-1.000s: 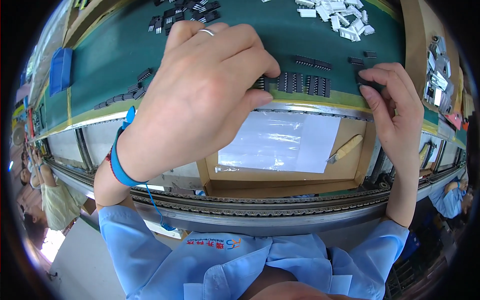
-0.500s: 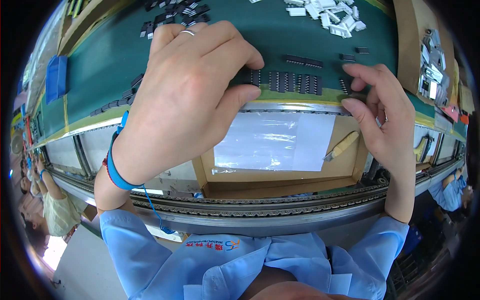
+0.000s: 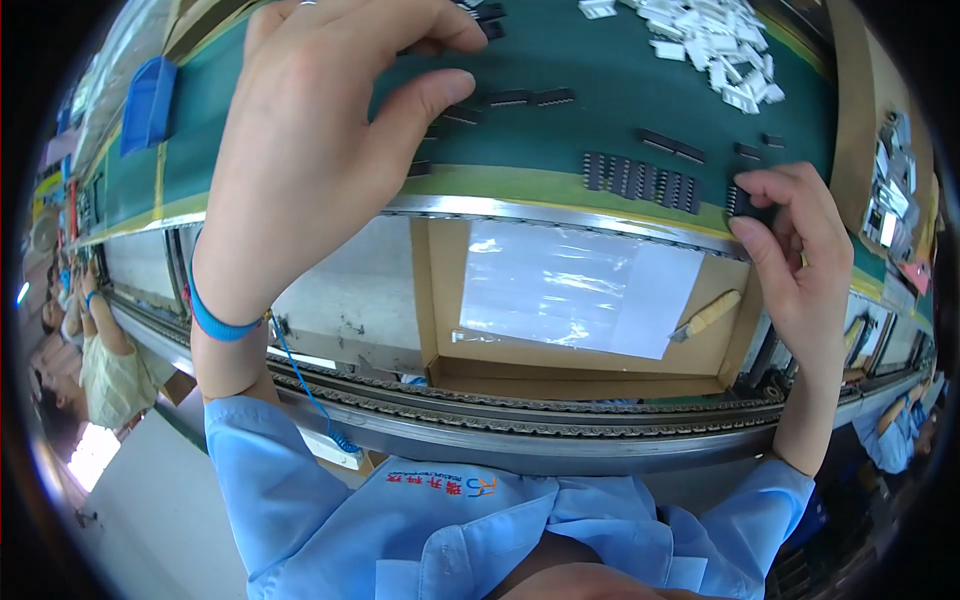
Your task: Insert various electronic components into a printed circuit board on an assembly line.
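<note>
**Right grip [image 3: 803, 235] closed on a dark chip [image 3: 735, 201] near the surface's front edge**

We see the right grip's thumb and forefinger closed on the two ends of the dark chip, whose pins face left. It sits at the right end of the green surface [image 3: 570, 60], just beside a row of upright chips [image 3: 641, 181] that stand side by side along the yellow-green border.

Our left grip [image 3: 315, 140] is open, thumb and forefinger well apart. Its forefinger lies close to some black components [image 3: 489, 13] at the top; we cannot tell whether it touches them. A blue wristband [image 3: 221, 325] circles that wrist.

Behind the row we find two end-to-end chips [image 3: 656, 140], and further right two small chips [image 3: 747, 151], both near the right forefinger. More loose chips [image 3: 509, 98] lie to the right of the left thumb. At the back right we have a pile of white connectors [image 3: 718, 45], and at the far left a blue bin [image 3: 147, 105].

Below the metal edge, a cardboard box [image 3: 580, 385] holds a clear plastic bag [image 3: 540, 290] and, to its right, a knife [image 3: 712, 314] with a tan handle.
</note>
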Tool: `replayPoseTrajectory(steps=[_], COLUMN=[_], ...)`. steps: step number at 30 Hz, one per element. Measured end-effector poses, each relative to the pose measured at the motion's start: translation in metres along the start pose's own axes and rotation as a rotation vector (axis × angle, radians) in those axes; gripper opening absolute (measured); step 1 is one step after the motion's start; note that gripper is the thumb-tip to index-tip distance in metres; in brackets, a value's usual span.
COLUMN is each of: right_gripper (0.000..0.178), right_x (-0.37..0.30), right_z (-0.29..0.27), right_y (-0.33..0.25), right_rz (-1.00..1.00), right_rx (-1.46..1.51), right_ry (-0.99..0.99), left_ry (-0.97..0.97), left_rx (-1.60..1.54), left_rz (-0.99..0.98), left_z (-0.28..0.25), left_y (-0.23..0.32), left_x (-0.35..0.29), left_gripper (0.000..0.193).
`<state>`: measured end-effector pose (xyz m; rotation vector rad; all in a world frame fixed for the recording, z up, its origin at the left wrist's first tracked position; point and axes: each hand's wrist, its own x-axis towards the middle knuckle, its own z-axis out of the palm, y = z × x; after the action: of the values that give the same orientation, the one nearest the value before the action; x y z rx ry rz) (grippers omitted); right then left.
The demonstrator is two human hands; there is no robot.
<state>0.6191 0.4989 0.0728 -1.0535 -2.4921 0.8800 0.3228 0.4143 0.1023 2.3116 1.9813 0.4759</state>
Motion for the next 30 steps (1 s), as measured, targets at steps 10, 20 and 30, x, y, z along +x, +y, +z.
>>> replayPoseTrajectory(steps=[10, 20, 30], right_gripper=[0.023, 0.026, 0.02], right_x=[0.005, 0.01, 0.01], right_z=[0.014, 0.009, 0.012], right_y=[-0.011, -0.004, 0.035], right_rz=[-0.021, -0.158, -0.236], right_rx=[-0.025, -0.037, -0.281], right_ry=[-0.004, 0.021, 0.281], left_ry=[-0.009, -0.021, -0.03], left_rx=[0.034, 0.063, 0.016], left_rz=[0.081, 0.068, 0.04], left_z=[0.024, 0.026, 0.032], left_y=[0.002, 0.007, 0.04], left_x=[-0.01, -0.004, -0.006], left_gripper=[0.02, 0.014, 0.02])
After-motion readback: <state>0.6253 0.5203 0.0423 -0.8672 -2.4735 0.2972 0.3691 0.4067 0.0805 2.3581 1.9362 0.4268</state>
